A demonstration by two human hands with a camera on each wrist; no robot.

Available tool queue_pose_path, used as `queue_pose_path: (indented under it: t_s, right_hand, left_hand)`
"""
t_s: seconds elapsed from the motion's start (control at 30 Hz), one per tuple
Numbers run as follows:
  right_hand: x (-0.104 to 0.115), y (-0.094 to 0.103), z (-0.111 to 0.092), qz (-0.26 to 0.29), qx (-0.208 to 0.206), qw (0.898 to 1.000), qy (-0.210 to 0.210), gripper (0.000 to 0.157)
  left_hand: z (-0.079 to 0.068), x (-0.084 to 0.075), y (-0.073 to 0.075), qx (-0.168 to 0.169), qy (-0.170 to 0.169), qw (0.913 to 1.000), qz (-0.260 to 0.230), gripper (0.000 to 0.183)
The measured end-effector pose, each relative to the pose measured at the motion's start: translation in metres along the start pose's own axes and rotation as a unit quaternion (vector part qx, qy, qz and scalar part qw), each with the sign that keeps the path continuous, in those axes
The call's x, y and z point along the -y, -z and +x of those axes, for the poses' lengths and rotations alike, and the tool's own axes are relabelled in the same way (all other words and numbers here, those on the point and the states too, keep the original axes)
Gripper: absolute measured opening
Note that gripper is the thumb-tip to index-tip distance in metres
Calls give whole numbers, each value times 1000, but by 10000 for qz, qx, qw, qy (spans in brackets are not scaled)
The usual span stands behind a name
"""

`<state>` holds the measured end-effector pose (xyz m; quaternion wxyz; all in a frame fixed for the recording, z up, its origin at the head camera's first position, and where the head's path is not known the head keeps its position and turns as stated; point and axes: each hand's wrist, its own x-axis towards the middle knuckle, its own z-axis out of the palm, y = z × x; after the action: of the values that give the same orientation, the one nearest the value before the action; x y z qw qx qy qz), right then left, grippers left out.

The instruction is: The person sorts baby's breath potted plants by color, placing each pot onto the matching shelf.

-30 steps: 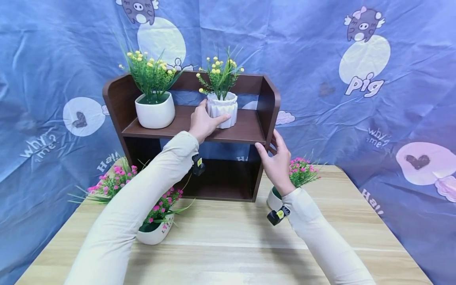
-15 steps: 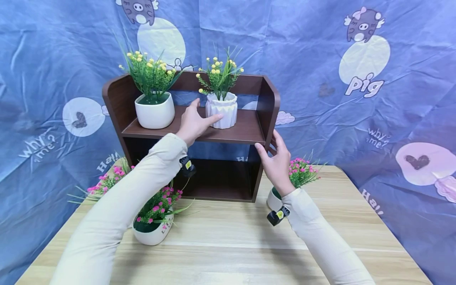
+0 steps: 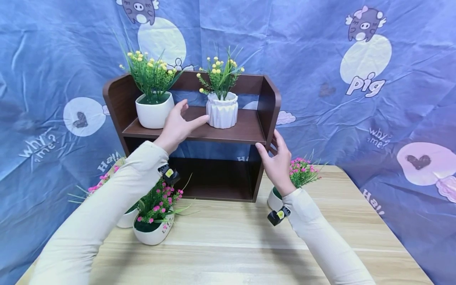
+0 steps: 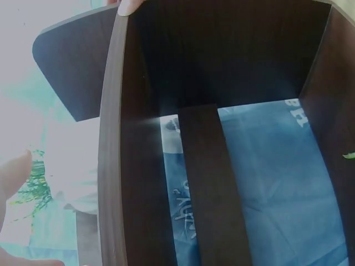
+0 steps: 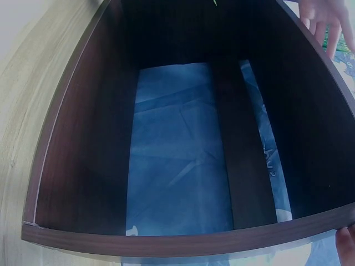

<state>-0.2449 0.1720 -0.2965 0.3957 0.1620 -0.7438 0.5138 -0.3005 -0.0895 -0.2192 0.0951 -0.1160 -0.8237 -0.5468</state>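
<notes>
My left hand is over the upper board of a dark brown wooden shelf, fingers spread and holding nothing. Its thumb points at a fluted white pot with yellow flowers, the tip right by the pot's side. To the left of this hand stands a smooth white pot with yellow flowers. My right hand holds the shelf's right side panel, thumb at the front edge and fingers along the outer side. The right wrist view shows the shelf's lower compartment, with a fingertip at its edge.
Pink-flowered white pots stand on the wooden table: an oval pot front left, another pot partly behind my left sleeve, and a third pot behind my right wrist. A blue printed cloth hangs behind.
My left hand has let go of the fluted white pot and drawn back to the left. The pot stays in place on the upper board. My right hand has not moved.
</notes>
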Motion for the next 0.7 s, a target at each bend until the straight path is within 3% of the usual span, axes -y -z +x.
queue_pose_path:
  t_s: [0.37,0.7]
  right_hand:
    - [0,1,0,-33,22,10000,-31,53]
    - [1,1,0,-76,36,10000,-30,53]
  left_hand:
    - [-29,7,16,189,-205,9996,22,92]
    - [-58,13,31,162,-450,9985,268,88]
